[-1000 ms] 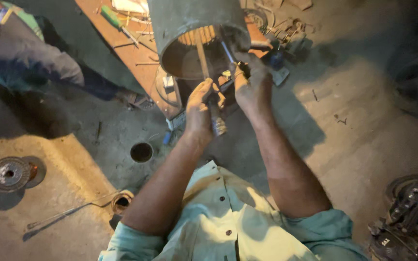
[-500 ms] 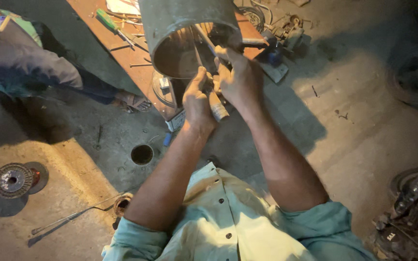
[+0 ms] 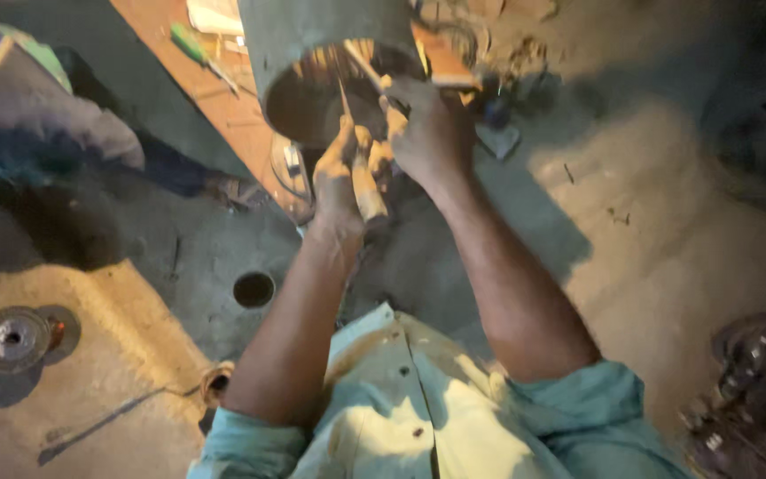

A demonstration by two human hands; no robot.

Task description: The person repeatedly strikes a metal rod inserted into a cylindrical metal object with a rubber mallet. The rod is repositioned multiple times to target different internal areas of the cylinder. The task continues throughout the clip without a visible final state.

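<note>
Upper centre of frame: grey metal cylinder (image 3: 330, 40), open end toward the camera, standing on the floor (image 3: 667, 222). Left hand (image 3: 337, 177) clenched round a wooden-handled tool (image 3: 367, 188), its shaft reaching into the mouth. Right hand (image 3: 427, 133) closed on thin strips at the rim. Step in hand looks like working inside the bore. Next move likely needs steady pressure, right hand bracing. Green screwdriver (image 3: 190, 44) lies upper left.

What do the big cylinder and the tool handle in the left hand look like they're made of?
The cylinder looks like dull grey metal, matte outside with a shine on its inner wall. The tool handle in the left hand seems tan wood or plastic; blur leaves it open.
</note>
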